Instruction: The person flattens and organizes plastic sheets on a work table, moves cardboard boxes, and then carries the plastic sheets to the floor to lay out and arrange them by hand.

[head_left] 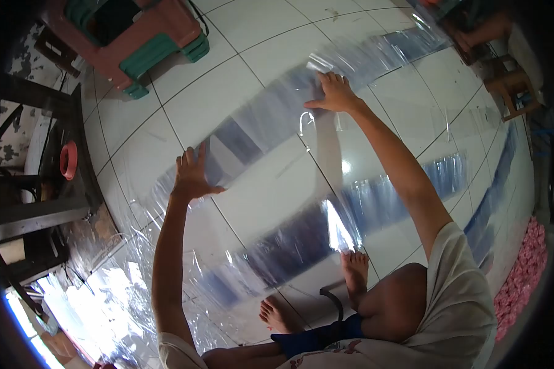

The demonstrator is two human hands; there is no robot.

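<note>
A long row of overlapping clear plastic sheets [271, 117], bluish-grey where they look layered, runs diagonally across the tiled floor. My left hand [194, 175] rests at the row's lower left part, fingers spread and thumb out to the right. Farther up the same row, my right hand [335, 94] lies on the sheets with its fingers apart. Neither hand grips anything. Closer to my feet stretches a second row of similar sheets [289, 243], darker blue, partly crossed by my right forearm.
Loose clear plastic [117, 301] heaps at lower left. Pink and green plastic stools [160, 49] stand upper left, near a wooden frame holding a red bowl [69, 160]. On the right are another blue strip [495, 178], a pink mat [523, 277], a small wooden stool [512, 92] and another person's limb [486, 35].
</note>
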